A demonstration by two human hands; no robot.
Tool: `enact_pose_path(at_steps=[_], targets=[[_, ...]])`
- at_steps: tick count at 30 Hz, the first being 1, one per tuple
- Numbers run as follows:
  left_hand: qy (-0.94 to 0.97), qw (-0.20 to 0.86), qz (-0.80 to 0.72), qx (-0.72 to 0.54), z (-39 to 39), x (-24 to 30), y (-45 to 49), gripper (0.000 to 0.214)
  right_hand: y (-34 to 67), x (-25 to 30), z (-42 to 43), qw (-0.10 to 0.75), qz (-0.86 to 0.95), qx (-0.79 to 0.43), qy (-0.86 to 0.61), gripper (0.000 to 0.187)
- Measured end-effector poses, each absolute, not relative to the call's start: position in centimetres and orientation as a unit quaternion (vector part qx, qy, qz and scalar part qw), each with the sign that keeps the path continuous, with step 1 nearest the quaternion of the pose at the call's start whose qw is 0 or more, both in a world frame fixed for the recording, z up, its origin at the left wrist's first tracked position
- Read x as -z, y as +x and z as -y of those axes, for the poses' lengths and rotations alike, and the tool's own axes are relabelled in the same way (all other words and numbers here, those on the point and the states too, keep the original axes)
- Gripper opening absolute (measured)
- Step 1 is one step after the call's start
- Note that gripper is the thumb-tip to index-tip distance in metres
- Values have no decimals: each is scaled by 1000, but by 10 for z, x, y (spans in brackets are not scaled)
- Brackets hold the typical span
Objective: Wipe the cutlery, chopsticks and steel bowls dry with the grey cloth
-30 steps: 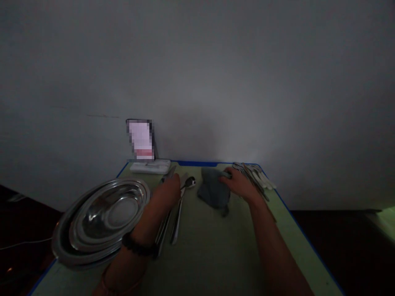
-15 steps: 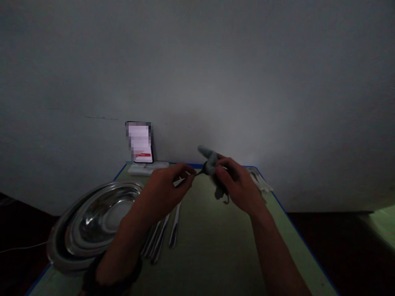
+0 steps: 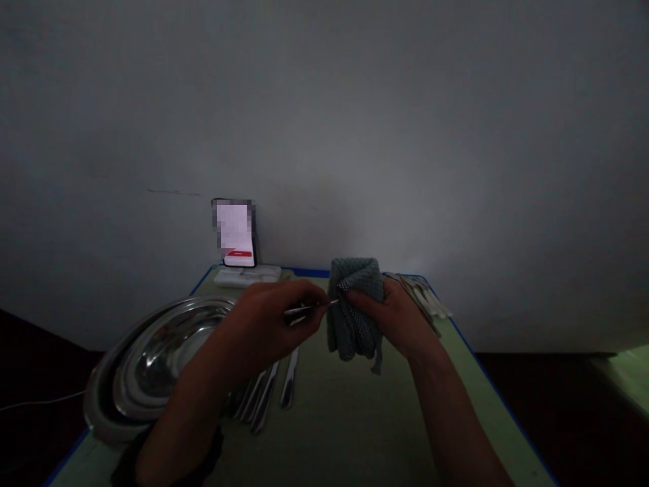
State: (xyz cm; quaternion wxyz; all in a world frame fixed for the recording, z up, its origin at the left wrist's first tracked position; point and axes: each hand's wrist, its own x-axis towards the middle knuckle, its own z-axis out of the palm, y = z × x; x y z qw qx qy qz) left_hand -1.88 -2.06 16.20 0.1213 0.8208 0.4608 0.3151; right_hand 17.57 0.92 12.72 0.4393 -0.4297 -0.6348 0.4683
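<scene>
My left hand (image 3: 281, 318) is closed in a pinch around the thin metal handle of a spoon (image 3: 297, 311). The spoon's far end goes into a folded grey-blue cloth (image 3: 355, 274), which hides its bowl. My right hand (image 3: 403, 318) grips this cloth from the right, thumb pressed across its front, so the cloth wraps around the spoon's end. Both hands are above the table. Below my left hand, several metal cutlery pieces (image 3: 261, 402) lie side by side, partly covered by my forearm.
Nested steel bowls (image 3: 119, 379) stand at the table's left. A phone (image 3: 236, 233) leans against the wall behind a white case (image 3: 228, 276). More cutlery (image 3: 428, 297) lies at the back right. Blue edging borders the green table (image 3: 355, 426).
The cloth now hangs unfolded wider in my right hand and covers the spoon's bowl, which showed before. My left hand has shifted slightly right and down, still pinching the handle.
</scene>
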Motion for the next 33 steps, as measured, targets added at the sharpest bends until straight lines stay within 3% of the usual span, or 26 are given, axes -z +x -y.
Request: enact_pose_path(at_steps=[5,9,15,20,23,29,33], targets=[[827,131,-477,-266,19,-162,-21,25,167,-127,-8,496,624,-374,-475,28],[837,112,-479,-241,22,-166,-25,34,154,-128,0,531,595,-312,-517,44],[830,28,-503,-240,33,-169,-16,31,123,-108,8,651,384,-402,-516,47],[828,-2,-503,-246,27,-160,-5,29,113,-100,3,674,352,-498,-416,37],[825,4,-515,-232,20,-157,-12,32,128,-102,-6,631,429,-496,-415,32],[865,75,-465,-173,21,-164,-36,34,180,-123,-11,409,718,-415,-380,24],[872,77,-457,-158,26,-164,-34,33,189,-131,-6,346,767,-404,-359,21]])
